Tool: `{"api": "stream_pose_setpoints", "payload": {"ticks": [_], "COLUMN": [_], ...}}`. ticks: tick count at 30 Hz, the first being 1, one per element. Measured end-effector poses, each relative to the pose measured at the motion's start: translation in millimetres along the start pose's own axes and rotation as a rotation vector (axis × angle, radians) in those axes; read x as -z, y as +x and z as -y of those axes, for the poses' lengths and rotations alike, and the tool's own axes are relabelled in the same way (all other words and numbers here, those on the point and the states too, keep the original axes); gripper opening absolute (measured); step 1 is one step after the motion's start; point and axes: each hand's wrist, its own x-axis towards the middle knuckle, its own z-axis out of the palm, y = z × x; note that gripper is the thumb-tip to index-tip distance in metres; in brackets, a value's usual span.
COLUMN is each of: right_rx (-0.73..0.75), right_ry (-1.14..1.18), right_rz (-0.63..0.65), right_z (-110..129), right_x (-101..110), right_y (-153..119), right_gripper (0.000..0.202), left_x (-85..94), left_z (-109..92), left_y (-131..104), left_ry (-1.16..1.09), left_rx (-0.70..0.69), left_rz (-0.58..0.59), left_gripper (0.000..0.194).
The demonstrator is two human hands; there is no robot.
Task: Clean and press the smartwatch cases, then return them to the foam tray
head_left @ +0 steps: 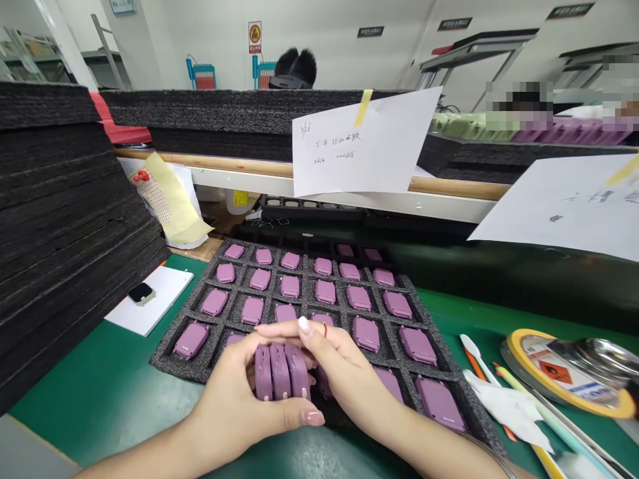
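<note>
My left hand (244,392) is closed round a short row of three purple watch cases (280,372), standing on edge side by side, its thumb across their near ends. My right hand (344,366) cups the far and right side of the same row, its fingers reaching over to my left hand and partly hidden. Below both hands lies a black foam tray (344,326) with square pockets, most in view holding a purple case such as the one at the right (418,344). My hands cover some of the pockets.
A stack of black foam trays (60,253) rises at the left. A smartwatch (141,293) lies on white paper (167,283). At the right are a yellow-rimmed roll (564,372), a crumpled white wipe (509,406) and several slim tools. A shelf edge (239,173) crosses above the tray.
</note>
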Motion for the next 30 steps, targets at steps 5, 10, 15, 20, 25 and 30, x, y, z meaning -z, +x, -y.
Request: {"api": "stream_pose_setpoints", "payload": {"ticks": [5, 10, 15, 20, 25, 30], "right_rx": [0.102, 0.094, -0.046, -0.074, -0.065, -0.002], "right_ry": [0.006, -0.004, -0.06, 0.116, 0.03, 0.056], "right_rz": [-0.108, -0.094, 0.004, 0.14, 0.098, 0.016], "right_z": [-4.8, -10.3, -4.8, 1.0, -1.7, -6.9], "right_x": [6.1, 7.3, 7.0, 6.1, 0.4, -3.4], "right_y": [4.4, 5.0, -0.7, -2.5, -1.4, -2.1], "right_gripper": [0.046, 0.049, 0.059, 0.077, 0.1, 0.101], "left_x": [-0.3, -0.5, -0.5, -0.3, 1.5, -0.6], "left_z": [-0.2, -2.3, -1.2, 0.2, 4.2, 10.8], "left_y": [-0.4, -0.8, -0.7, -0.8, 1.6, -0.1], "left_ry": [0.072, 0.264, 0.355, 0.355, 0.298, 0.326], "left_rx": [-0.074, -0.189, -0.309, -0.373, -0.481, -0.424], "left_rz": [-0.001, -0.064, -0.096, -0.11, -0.017, -0.051], "left_gripper": [0.051, 0.046, 0.031, 0.024, 0.031, 0.038]}}
